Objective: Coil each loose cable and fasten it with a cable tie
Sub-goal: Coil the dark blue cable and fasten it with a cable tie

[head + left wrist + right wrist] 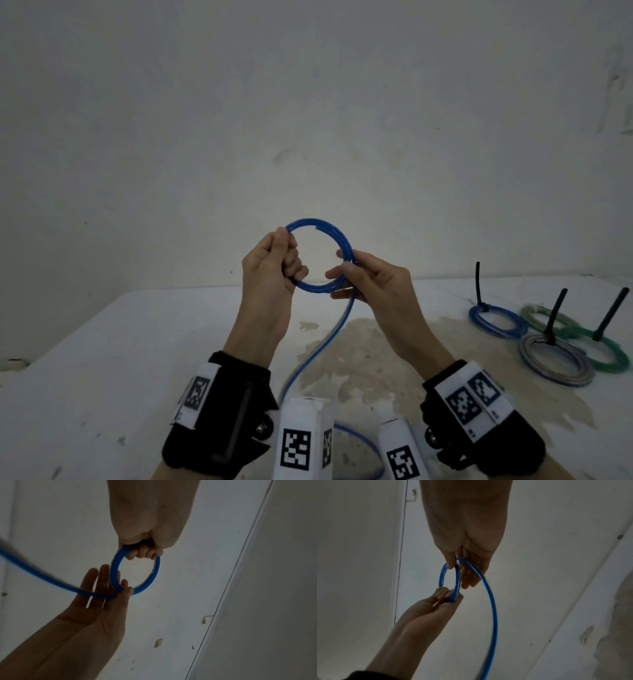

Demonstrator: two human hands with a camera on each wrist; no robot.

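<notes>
Fisting the blue cable coil (pixel 320 255), left grip (pixel 274 265); right grip (pixel 371 279) pinching its opposite side, fingers loose.

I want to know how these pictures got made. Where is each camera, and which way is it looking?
Head: on the person's head, looking forward and down at the table and wall; shows both forearms, left hand and right hand on the blue cable.
Left wrist: on the left wrist, looking along the left hand up at the wall; the right hand shows too.
Right wrist: on the right wrist, looking along the right hand; the left hand shows too.
Shared: all three show both hands and the blue coil.
</notes>
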